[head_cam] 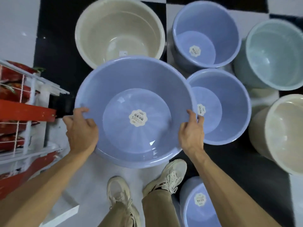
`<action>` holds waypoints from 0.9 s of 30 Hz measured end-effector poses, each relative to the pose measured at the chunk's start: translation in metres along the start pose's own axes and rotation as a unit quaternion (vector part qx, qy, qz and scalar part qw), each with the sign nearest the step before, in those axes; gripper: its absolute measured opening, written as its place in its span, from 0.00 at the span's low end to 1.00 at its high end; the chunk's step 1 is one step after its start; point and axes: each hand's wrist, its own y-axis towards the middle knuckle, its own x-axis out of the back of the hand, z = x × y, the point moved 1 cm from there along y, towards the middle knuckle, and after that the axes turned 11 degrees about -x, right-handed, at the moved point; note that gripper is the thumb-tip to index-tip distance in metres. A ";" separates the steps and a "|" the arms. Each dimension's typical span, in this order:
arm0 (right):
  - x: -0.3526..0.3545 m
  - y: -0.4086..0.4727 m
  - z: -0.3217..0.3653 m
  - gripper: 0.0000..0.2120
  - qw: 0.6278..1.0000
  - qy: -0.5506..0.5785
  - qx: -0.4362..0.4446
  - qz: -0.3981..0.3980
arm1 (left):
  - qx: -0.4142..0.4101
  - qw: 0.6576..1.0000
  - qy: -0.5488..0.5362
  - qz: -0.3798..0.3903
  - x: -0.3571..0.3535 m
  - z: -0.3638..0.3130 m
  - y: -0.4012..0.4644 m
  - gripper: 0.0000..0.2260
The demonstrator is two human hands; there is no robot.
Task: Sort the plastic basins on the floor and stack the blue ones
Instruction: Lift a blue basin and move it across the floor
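A large blue basin (131,82) with a white sticker inside is held in front of me above the floor. My left hand (81,128) grips its left rim and my right hand (191,131) grips its right rim. A medium blue basin (229,99) stands just to its right, partly under its edge. Another blue basin (205,23) stands at the back, and a third blue basin (193,215) sits by my right foot.
A big cream basin (118,22) stands behind the held one, a pale green basin (275,51) at the far right, a second cream basin (282,133) below it. A white wire shelf (27,89) with red packets lines the left. My shoes (168,176) stand below the basin.
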 end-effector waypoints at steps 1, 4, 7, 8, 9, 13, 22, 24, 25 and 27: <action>0.014 0.001 -0.001 0.24 1.000 0.006 0.003 -0.018 | -0.015 1.000 -0.022 -0.005 0.002 -0.016 0.002 0.17; 0.054 0.008 -0.013 0.24 0.997 0.030 0.006 -0.072 | -0.036 0.995 -0.095 -0.004 -0.001 -0.068 0.011 0.20; 0.088 0.026 -0.035 0.25 0.991 0.050 -0.009 -0.126 | -0.066 0.989 -0.135 -0.008 -0.022 -0.123 0.015 0.23; 0.098 0.035 -0.044 0.25 0.989 0.055 -0.019 -0.138 | -0.076 0.988 -0.138 -0.005 -0.032 -0.139 0.016 0.24; 0.107 0.045 -0.055 0.25 0.987 0.057 -0.029 -0.147 | -0.079 0.987 -0.137 0.002 -0.045 -0.156 0.016 0.25; 0.132 0.085 -0.105 0.24 0.979 0.065 -0.065 -0.180 | -0.066 0.986 -0.134 0.068 -0.105 -0.207 0.007 0.29; 0.117 0.139 -0.202 0.25 0.972 0.071 -0.160 -0.160 | -0.099 0.971 -0.153 0.153 -0.206 -0.254 -0.030 0.27; 0.108 0.147 -0.215 0.26 0.969 0.077 -0.191 -0.135 | -0.111 0.971 -0.138 0.159 -0.226 -0.254 -0.029 0.29; 0.102 0.151 -0.221 0.27 0.972 0.063 -0.192 -0.119 | -0.107 0.972 -0.124 0.169 -0.236 -0.251 -0.027 0.31; 0.090 0.160 -0.228 0.30 0.978 0.026 -0.193 -0.076 | -0.093 0.972 -0.080 0.201 -0.256 -0.246 -0.021 0.34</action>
